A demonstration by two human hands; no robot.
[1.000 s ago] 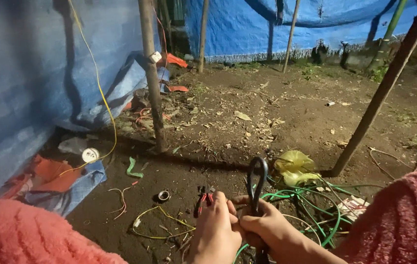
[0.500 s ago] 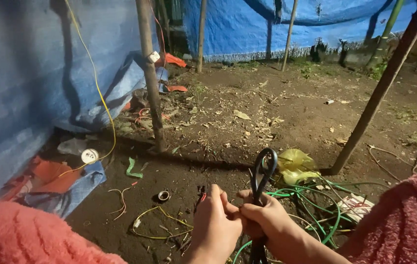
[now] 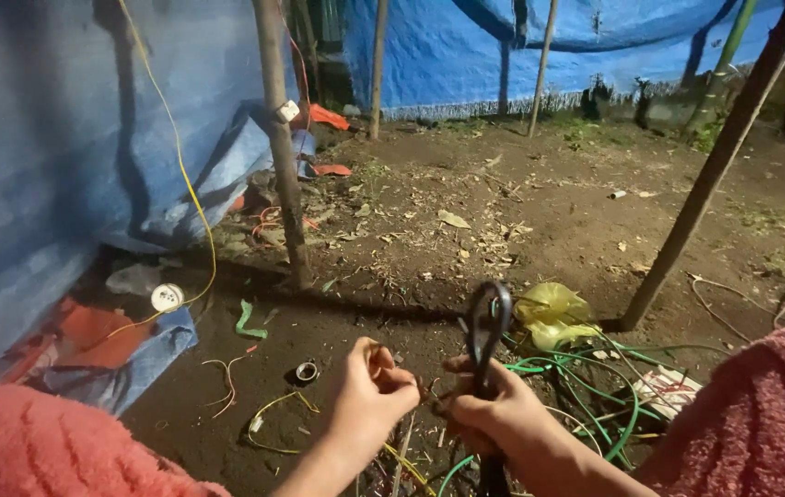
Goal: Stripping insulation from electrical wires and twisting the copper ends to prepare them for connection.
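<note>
My right hand grips a thick black cable folded into an upright loop that rises above the fist. My left hand is just to the left of it, fingers curled, thumb and fingertips pinched together; whether it holds anything small I cannot tell. Both arms wear fuzzy pink sleeves. Below the hands lie thin yellow wires and green cables on the dirt.
A wooden pole stands ahead left, a slanted pole to the right. Blue tarpaulin walls the left and back. A yellow plastic bag, a small dark ring and a round white fitting lie on the ground.
The left hand has come off the black cable and moved slightly left. The cable loop stays upright in the right hand.
</note>
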